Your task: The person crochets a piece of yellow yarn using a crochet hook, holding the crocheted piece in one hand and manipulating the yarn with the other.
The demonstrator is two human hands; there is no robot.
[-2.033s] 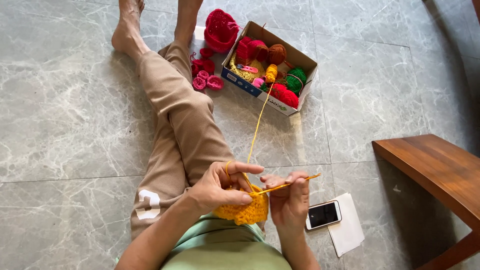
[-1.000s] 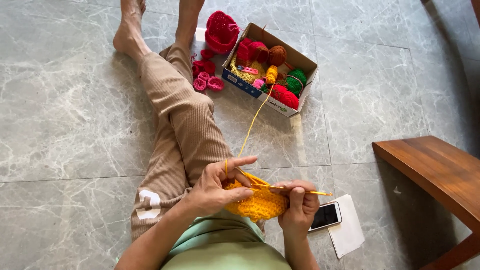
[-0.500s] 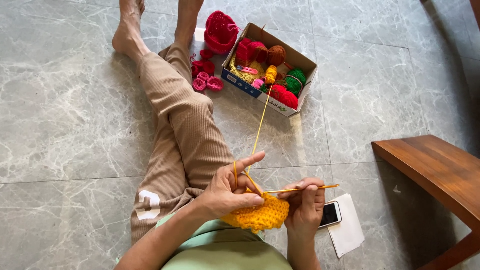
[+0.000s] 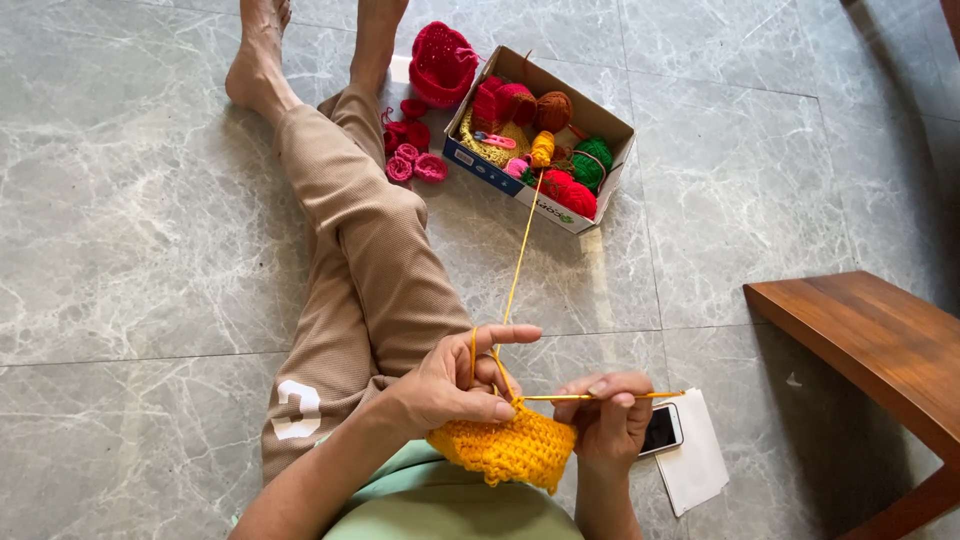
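Observation:
My left hand [image 4: 455, 382] pinches the top edge of a yellow crocheted piece [image 4: 510, 447], with the yellow yarn strand [image 4: 521, 258] looped over its raised forefinger. My right hand [image 4: 610, 420] grips a thin yellow crochet hook [image 4: 600, 396] that lies level, its tip at the piece's upper edge. The strand runs taut up to a small yellow ball [image 4: 541, 149] inside an open cardboard box [image 4: 500, 178] on the floor ahead. I sit on the floor with my legs in tan trousers [image 4: 370, 260] stretched out.
The box holds several yarn balls, red, green, brown and pink. A red crocheted hat [image 4: 442, 62] and small pink crocheted rounds [image 4: 415, 166] lie left of it. A phone [image 4: 661, 428] rests on white paper [image 4: 695, 462] by my right hand. A wooden bench [image 4: 870, 350] stands at right.
My right hand has moved right and up, drawing the hook level out of the piece. The left forefinger has lifted with the yarn, and the strand has pulled tight.

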